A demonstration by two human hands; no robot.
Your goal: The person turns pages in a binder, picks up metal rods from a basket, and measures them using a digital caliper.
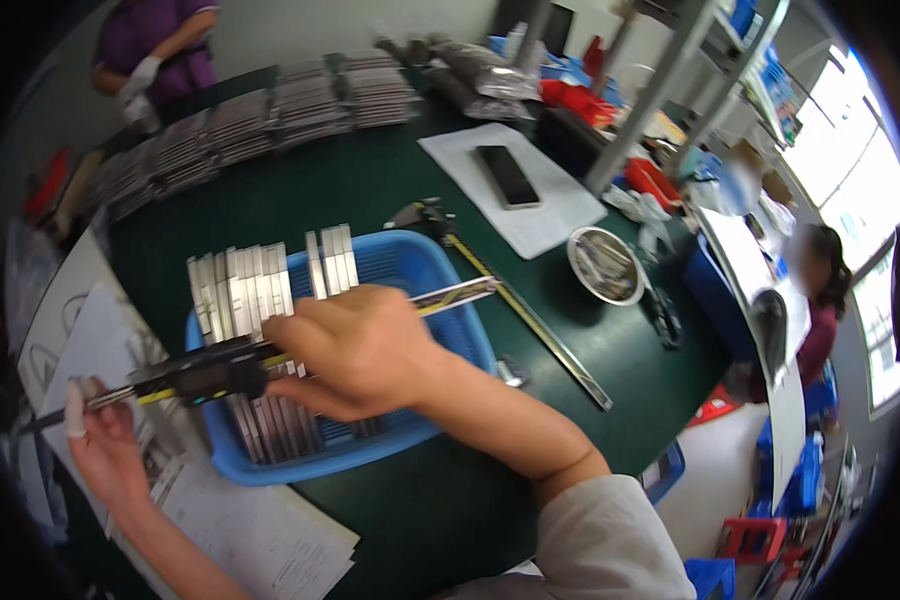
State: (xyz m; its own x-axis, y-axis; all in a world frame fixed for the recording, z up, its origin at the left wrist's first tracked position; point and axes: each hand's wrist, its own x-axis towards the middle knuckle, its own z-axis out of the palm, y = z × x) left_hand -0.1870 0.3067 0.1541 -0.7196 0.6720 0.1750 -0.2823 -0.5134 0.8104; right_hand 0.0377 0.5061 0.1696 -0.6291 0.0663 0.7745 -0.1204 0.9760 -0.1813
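gripping a black-and-yellow digital caliper (pixel 205 375) over the blue plastic basket (pixel 420 265) of silver metal bars (pixel 245 290) near the tabletop's (pixel 390 180) left edge: right hand (pixel 355 350) closed around its beam, left hand (pixel 95 425) pinching its tip. risking a slip into the basket, judging by that light fingertip hold.

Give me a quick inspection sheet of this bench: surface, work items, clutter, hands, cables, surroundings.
Surface: dark green table, partly covered by paper sheets.
Job's things: digital caliper held over a blue basket of flat metal bars.
Clutter: phone on white paper, round metal dish, long second caliper, rows of stacked metal pieces.
Hands: right hand grips the caliper body; left hand, one of its fingers wrapped in white, sits at the caliper's jaw end.
Cables: nothing seen.
Surroundings: gloved person at the far edge, seated person on the right, shelving post.
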